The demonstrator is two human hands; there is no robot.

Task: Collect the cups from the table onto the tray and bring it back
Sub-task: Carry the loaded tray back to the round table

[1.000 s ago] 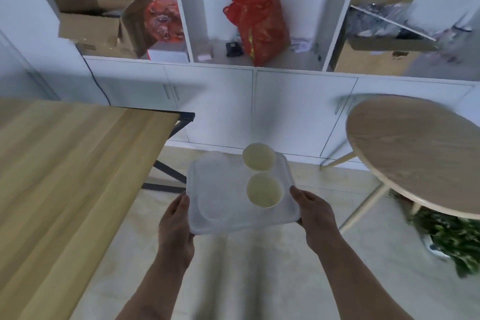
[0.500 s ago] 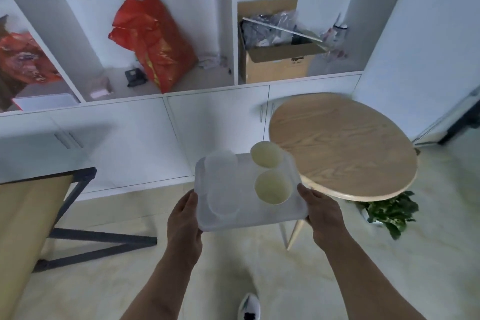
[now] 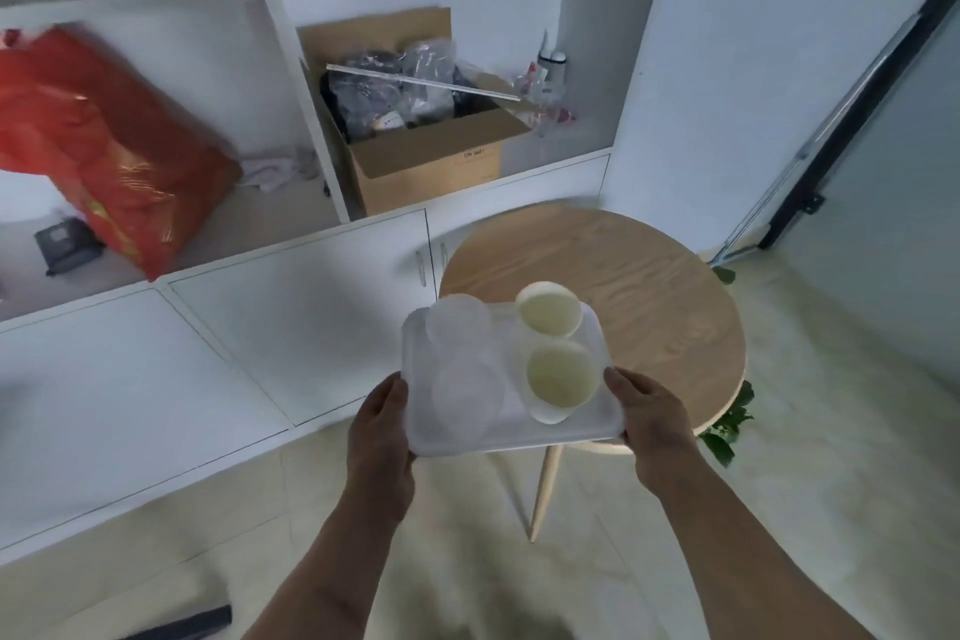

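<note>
The round table (image 3: 623, 307) stands at one o'clock, its top bare (free to reach); white cabinet doors (image 3: 291, 327) block eleven o'clock; open floor (image 3: 810, 431) at three o'clock.

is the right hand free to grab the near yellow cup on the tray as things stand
Probably not. The right hand grips the tray edge beside the near yellow cup, and the left hand holds the other side; nothing blocks the cup, but letting go risks tipping the tray.

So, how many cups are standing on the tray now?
4. Two cream cups on the right side of the tray: far one, near one. Two clear cups on the left: far one, near one. The clear ones are faint.
</note>
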